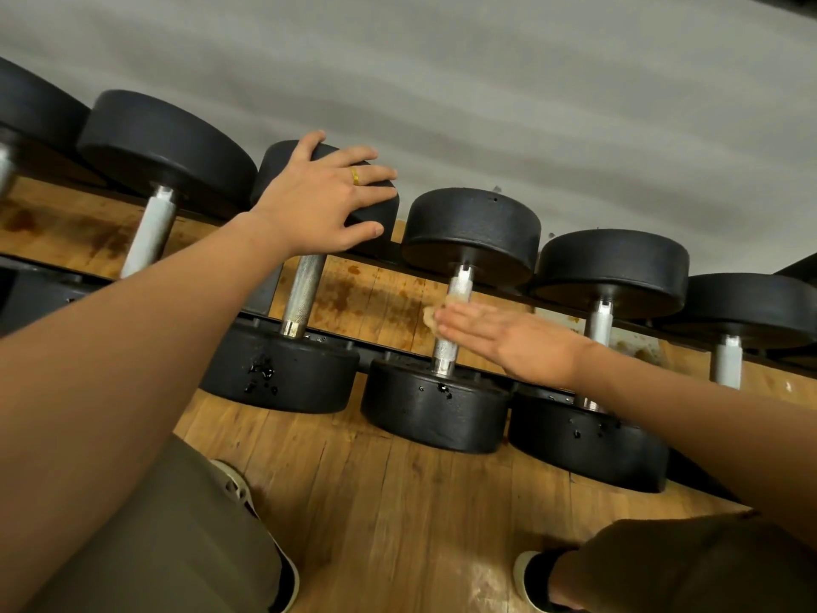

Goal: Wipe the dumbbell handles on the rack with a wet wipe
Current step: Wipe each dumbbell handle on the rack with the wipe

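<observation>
Centre frame: my right hand (508,342), fingers flat, presses wet wipe (429,318) to handle (460,283); handle axis near-vertical, crosswise to my fingers. My left hand (318,196), spread, rests on neighbouring dumbbell head (276,170), upper centre

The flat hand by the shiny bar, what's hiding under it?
A crumpled wet wipe peeks out past the right hand's fingertips, against the dumbbell handle. The hand covers the rest of the wipe and the handle's middle, so those cannot be seen.
</observation>
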Demonstrator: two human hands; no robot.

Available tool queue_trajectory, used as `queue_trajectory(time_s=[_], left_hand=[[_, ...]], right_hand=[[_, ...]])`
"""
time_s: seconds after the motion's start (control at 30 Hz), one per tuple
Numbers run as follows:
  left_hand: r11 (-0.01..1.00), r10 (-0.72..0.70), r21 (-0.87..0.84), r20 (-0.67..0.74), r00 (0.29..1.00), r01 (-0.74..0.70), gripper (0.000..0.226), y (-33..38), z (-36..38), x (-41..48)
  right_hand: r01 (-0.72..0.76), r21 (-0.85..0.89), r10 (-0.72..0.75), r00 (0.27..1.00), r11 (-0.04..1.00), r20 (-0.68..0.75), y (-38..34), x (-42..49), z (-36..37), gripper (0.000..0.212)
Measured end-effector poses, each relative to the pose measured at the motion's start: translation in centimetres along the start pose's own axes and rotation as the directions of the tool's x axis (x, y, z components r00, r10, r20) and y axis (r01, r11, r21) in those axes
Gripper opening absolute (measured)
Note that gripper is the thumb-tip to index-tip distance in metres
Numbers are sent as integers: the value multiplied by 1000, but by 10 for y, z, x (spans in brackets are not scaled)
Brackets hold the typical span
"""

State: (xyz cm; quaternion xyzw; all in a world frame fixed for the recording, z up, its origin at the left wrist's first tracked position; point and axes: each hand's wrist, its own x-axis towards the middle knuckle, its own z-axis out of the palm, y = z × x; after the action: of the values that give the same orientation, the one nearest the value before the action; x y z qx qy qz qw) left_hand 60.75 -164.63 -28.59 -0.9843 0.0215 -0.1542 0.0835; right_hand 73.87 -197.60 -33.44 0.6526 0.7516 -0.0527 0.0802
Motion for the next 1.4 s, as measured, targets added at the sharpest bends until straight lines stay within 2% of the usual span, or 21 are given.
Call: queue_trajectory(time_s=[0.07, 0.1, 0.27, 0.3, 0.37, 0.47, 0.53, 0.67, 0.73, 0.87, 0.93, 1.03, 1.17, 1.27, 1.33, 1.4], left_hand=[[1000, 0, -4, 0, 1000, 0, 62, 1, 0, 0], [1000, 0, -5, -1, 1000, 0, 62, 1, 0, 0], [1000, -1, -1, 9, 1000, 1, 61, 1, -1, -1], [1000, 1, 0, 12, 1000, -1, 61, 1, -1, -1], [1000, 4, -2, 18, 1000, -4, 60, 1, -2, -1], [1000, 4, -10, 17, 1000, -4, 60, 1, -2, 0], [1000, 1, -12, 8, 1000, -1, 60, 1, -2, -1], [1000, 6, -19, 12, 1000, -6, 60, 2, -4, -1], [1000, 7, -14, 15, 1000, -7, 59, 2, -3, -1], [1000, 8, -24, 16, 1000, -7, 52, 2, -4, -1], [999, 8, -31, 18, 1000, -7, 52, 3, -5, 0], [999, 12, -34, 18, 1000, -11, 52, 3, -5, 0], [1000, 14, -23, 30, 999, -13, 55, 1, -5, -1], [1000, 11, -27, 40, 999, -9, 55, 0, -5, -1], [1000, 12, -29, 49, 999, -11, 56, 0, -4, 0], [1000, 11, -24, 51, 999, -10, 56, 0, -4, 0]], right_hand=[[107, -48, -104, 993, 993, 56, 6, -1, -8, 84], [111, -68, -107, 992, 991, 64, 12, 2, -13, 83], [-108, -50, 110, 993, 993, 35, 20, 6, -27, 86], [-91, -26, 92, 995, 995, 36, 12, 4, -22, 88], [63, 14, -64, 991, 998, 121, -6, -1, -12, 92], [219, 27, -219, 946, 975, 238, -6, -2, -11, 90], [200, -17, -191, 957, 980, 219, 7, 4, -16, 83], [8, -46, -4, 995, 999, 101, 15, 5, -24, 58], [54, -33, -49, 991, 998, 122, 3, 1, -19, 56], [270, 35, -268, 919, 962, 290, 0, 4, -23, 63], [254, -32, -236, 932, 967, 277, 16, 13, -34, 62], [106, -61, -90, 972, 993, 218, 24, 18, -42, 59], [202, 40, -202, 903, 979, 379, -12, 5, -25, 84], [254, -15, -231, 901, 967, 367, -1, 8, -23, 94], [239, -72, -197, 910, 968, 365, 5, 11, -27, 94], [169, -105, -123, 929, 980, 349, 9, 12, -31, 84]])
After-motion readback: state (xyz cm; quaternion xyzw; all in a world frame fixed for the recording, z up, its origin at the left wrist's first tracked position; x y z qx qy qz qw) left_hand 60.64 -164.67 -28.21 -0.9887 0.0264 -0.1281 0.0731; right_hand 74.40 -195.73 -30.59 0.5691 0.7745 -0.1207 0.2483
